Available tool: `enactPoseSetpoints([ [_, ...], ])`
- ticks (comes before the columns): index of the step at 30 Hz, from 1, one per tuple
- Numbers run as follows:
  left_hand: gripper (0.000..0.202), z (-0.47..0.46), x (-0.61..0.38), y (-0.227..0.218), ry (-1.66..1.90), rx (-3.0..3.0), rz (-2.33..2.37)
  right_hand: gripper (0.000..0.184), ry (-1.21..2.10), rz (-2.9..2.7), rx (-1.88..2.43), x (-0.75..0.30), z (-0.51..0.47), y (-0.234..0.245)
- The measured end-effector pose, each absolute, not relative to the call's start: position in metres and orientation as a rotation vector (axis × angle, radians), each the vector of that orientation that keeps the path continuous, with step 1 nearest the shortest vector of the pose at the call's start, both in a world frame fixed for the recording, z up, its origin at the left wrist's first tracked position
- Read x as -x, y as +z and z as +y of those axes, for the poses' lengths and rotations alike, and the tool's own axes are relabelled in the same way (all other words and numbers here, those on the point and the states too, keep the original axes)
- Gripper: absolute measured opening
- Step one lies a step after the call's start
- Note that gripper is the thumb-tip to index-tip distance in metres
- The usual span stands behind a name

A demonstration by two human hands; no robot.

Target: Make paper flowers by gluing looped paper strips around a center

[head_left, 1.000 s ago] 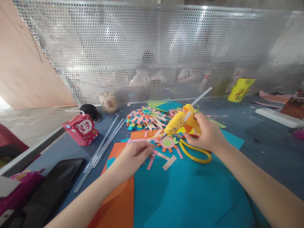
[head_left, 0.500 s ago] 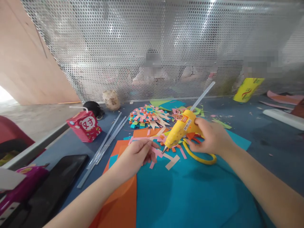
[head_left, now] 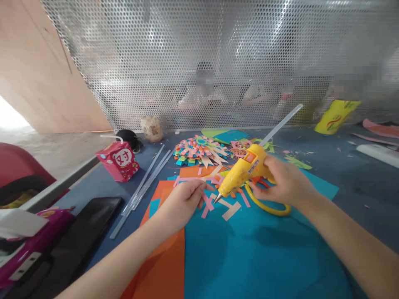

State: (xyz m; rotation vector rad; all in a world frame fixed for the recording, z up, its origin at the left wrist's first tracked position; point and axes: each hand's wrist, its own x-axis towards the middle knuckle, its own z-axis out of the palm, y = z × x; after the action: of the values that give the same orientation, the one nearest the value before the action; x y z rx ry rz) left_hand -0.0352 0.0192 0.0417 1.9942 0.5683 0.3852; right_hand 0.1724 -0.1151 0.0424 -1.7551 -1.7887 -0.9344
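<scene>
My right hand (head_left: pixel 285 182) is wrapped round the handle of a yellow hot glue gun (head_left: pixel 241 172). A clear glue stick (head_left: pixel 282 123) juts from its back end, and its metal nozzle points down and left. Close by the nozzle, my left hand (head_left: pixel 187 201) is closed in a pinch. Whatever its fingertips hold, if anything, is too small or hidden to make out. Pink paper strips (head_left: pixel 208 204) show right beside those fingertips, and a cream T-shaped strip (head_left: pixel 231 211) lies under the nozzle. Yellow-handled scissors (head_left: pixel 271 209) lie below the right hand, partly hidden by it.
Blue paper (head_left: pixel 249 257) and orange paper (head_left: pixel 165 265) cover the front. Behind lies a fringed paper flower (head_left: pixel 201 149). Leftward are spare glue sticks (head_left: pixel 146 182), a red drink carton (head_left: pixel 118 161) and a black phone-like slab (head_left: pixel 90 224). A perforated metal screen (head_left: pixel 156 54) stands behind.
The view has shifted slightly, so most things appear further right. The glue gun is tilted a little flatter, its nozzle still close to my left fingertips. Both hands keep their grips.
</scene>
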Motion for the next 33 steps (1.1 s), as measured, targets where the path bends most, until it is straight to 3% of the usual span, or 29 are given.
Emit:
enactPoseSetpoints([
  [12,0.035,0.0203,0.0339,0.0404,0.336,-1.996,0.604,0.02,-0.781,-1.842,1.825,-0.169,-0.1133,0.0399],
  [33,0.037,0.0219,0.0329,0.0393,0.284,-2.025,0.647,0.012,-0.88,-1.971,1.715,-0.1698,-0.1138,0.0424],
])
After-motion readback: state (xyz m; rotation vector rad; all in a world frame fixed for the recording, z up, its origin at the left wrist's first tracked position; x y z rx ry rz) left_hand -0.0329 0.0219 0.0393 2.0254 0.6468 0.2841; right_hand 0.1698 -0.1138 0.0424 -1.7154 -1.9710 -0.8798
